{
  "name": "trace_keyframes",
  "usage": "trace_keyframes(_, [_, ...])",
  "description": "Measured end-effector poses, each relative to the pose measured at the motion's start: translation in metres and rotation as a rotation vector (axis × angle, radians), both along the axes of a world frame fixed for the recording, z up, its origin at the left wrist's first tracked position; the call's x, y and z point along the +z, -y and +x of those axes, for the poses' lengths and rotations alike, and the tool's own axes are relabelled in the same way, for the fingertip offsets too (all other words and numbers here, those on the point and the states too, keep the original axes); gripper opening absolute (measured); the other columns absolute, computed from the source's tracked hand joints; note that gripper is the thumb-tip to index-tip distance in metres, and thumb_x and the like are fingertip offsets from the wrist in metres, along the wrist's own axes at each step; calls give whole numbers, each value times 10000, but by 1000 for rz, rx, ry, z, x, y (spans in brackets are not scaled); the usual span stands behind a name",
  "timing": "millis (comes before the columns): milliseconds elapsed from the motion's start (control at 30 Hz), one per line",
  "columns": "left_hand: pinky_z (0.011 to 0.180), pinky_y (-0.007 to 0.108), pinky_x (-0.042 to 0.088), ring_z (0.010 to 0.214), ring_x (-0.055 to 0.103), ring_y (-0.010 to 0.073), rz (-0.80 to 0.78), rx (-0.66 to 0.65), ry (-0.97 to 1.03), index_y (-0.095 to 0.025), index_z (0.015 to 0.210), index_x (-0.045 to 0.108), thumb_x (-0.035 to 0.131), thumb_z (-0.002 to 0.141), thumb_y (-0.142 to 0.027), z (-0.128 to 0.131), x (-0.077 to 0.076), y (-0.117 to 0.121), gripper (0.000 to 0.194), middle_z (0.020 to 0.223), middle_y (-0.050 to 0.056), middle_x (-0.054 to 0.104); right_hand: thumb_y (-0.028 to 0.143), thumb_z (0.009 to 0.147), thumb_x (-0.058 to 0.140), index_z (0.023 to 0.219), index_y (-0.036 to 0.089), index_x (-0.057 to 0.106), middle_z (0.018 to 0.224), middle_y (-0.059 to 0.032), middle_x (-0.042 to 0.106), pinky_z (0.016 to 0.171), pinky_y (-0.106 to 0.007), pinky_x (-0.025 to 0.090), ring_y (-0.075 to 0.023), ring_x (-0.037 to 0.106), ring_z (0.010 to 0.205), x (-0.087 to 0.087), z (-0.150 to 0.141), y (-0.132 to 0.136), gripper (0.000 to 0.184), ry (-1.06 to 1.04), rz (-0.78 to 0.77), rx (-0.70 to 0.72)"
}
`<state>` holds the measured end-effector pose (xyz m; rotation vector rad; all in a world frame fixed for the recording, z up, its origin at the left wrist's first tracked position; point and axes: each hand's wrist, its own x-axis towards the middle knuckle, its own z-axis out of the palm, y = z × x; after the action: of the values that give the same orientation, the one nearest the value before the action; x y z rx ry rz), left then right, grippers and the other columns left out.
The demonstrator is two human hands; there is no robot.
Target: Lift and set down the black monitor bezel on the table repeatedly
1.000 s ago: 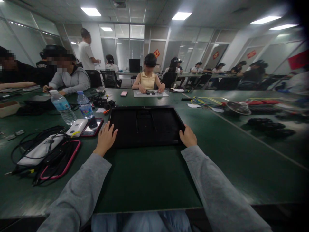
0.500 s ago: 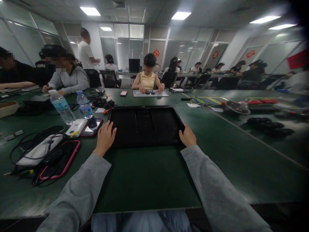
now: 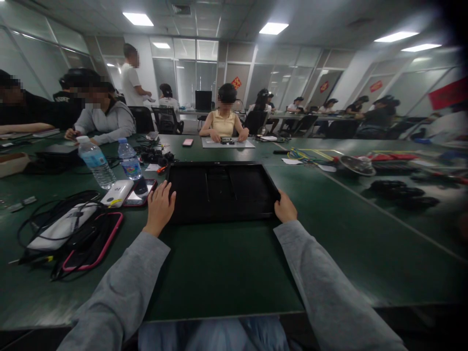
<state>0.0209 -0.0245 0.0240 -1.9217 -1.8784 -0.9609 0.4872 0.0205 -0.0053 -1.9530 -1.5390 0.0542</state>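
A shallow black rectangular tray-like panel [image 3: 219, 212] with a raised rim lies on the green table in front of me. Two thin ridges run across its inside, and a small light mark sits on its far rim. My left hand [image 3: 161, 207] grips the left edge, its fingers slightly apart along the outside and the thumb over the rim. At the opposite edge, my right hand [image 3: 286, 207] has its fingers closed round the side. The undersides of both hands are hidden.
Left of the panel lie a phone [image 3: 141, 192], a white device [image 3: 117, 192], cables [image 3: 62, 214] and a pink-edged case [image 3: 113, 239]. Two water bottles [image 3: 97, 163] stand behind them. To the right are a metal dish [image 3: 356, 165] and wires [image 3: 310, 153]. A person [image 3: 224, 119] works opposite.
Both hands keep their places on the panel's edges. The view has shifted very slightly; the standing person in the background has moved their hands a little.
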Motion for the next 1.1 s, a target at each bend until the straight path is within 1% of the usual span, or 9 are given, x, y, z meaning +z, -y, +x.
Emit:
trace_keyframes(300, [1189,528,314,1423,462,276,16,5,27,-177,1419,551,313,1040,-396,0,1,0,498,1535,129,517,118,836,441,1469,121,492,1422,-176,590,1089,-449,467,-291,609,1243,2,-6,8,635,-29,-3,-3])
trace_keyframes(500, [1187,535,313,1418,467,278,14,0,53,-182,1408,558,318,1037,-390,-1,2,1,489,1527,140,523,105,808,424,1416,149,522,1380,-144,621,1098,-435,461,-267,608,1245,2,-9,17,617,-57,33,20])
trace_keyframes(567, [1187,534,311,1415,470,279,16,-2,60,-185,1406,561,319,1037,-390,-1,3,2,486,1522,139,528,112,808,420,1404,147,517,1373,-146,622,1101,-428,458,-261,598,1261,0,-12,24,605,-59,49,50])
trace_keyframes(667, [1188,526,309,1409,475,274,17,-11,70,-185,1400,566,323,1036,-389,-1,5,2,483,1516,136,535,141,813,439,1401,120,500,1367,-179,611,1086,-437,466,-273,595,1263,-6,-19,37,592,-42,82,80])
trace_keyframes(800, [1186,521,312,1409,473,270,32,-28,64,-182,1390,573,325,1037,-392,0,3,1,479,1513,134,538,208,817,491,1410,98,477,1314,-198,632,1045,-443,492,-282,632,1196,-12,-28,46,603,-80,92,118])
trace_keyframes(867, [1183,519,317,1406,476,270,34,-29,56,-181,1387,574,326,1037,-392,-1,1,1,478,1512,133,539,224,826,499,1413,103,479,1250,-186,666,1032,-441,499,-280,653,1156,-11,-28,41,599,-108,71,124])
trace_keyframes(967, [1174,514,330,1409,473,270,26,-20,49,-180,1388,571,317,1039,-389,-2,-1,0,479,1511,136,540,256,845,514,1410,118,495,1160,-160,705,1004,-437,519,-272,685,1089,-6,-24,23,582,-205,4,98])
trace_keyframes(1033, [1166,512,343,1407,477,274,23,-13,49,-176,1386,572,316,1040,-390,-3,-2,0,481,1509,142,541,278,845,538,1427,121,483,1168,-149,709,981,-427,539,-258,694,1070,-2,-21,8,606,-353,-22,134])
trace_keyframes(1100, [1156,503,359,1399,485,277,24,-10,51,-170,1381,576,322,1039,-392,-4,-3,-1,480,1504,147,544,303,839,565,1468,147,444,1213,-134,702,947,-416,566,-243,697,1064,0,-19,-5,659,-541,-14,207])
